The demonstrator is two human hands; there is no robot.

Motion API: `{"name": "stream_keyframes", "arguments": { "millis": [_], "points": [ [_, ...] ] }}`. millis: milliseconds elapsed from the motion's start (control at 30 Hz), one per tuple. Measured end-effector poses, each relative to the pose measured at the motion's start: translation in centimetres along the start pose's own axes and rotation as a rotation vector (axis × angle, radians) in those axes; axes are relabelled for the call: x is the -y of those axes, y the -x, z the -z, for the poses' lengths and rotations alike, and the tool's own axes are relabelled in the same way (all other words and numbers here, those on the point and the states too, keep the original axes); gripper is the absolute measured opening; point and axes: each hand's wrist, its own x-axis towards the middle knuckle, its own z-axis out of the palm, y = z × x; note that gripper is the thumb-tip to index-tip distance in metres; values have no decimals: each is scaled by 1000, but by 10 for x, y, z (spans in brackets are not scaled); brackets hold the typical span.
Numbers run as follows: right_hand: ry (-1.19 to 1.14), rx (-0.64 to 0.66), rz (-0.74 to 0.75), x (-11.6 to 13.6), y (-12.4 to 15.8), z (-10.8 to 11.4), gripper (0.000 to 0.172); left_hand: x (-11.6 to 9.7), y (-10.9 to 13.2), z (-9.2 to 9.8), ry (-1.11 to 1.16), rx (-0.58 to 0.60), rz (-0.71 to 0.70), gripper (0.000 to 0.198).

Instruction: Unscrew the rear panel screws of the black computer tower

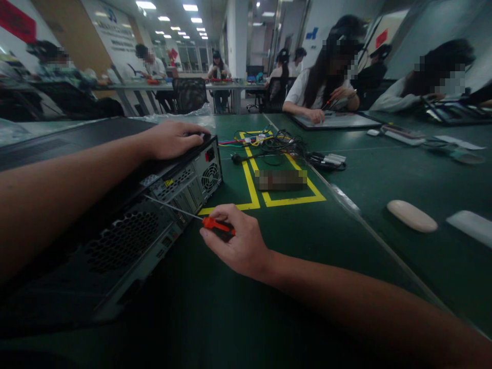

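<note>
A black desktop computer case [190,185] lies on the green table at the left, its rear panel with ports, slots and a round fan grille facing me. On its top, near the rear corner, rests my left hand [175,139], fingers laid over the surface and holding nothing. My right hand [240,241] grips the orange and black handle of a screwdriver [215,224]. The long thin shaft points left, and its tip meets the rear panel near the top edge. Whether a screw sits under the tip is too small to tell.
Behind the case lies a tangle of cables [282,143] by yellow tape rectangles [253,192]. A blurred-out object [282,180] lies inside one. A pale oval object [412,216] and a white one [471,228] are at the right. Across the table a person [325,77] works on a flat panel [338,121].
</note>
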Motion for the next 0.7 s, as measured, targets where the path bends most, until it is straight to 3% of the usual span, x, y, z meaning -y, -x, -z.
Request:
{"name": "stream_keyframes", "arguments": {
  "millis": [167,300,700],
  "points": [
    [-19,7,-56,2,-1,0,18,1,-2,-3,-15,-35,17,87],
    [-31,13,-96,3,-1,0,19,-4,0,0,-41,15,10,91],
    [-52,-3,-77,6,-2,3,21,-2,-1,0,-46,-3,10,87]
  ]
}}
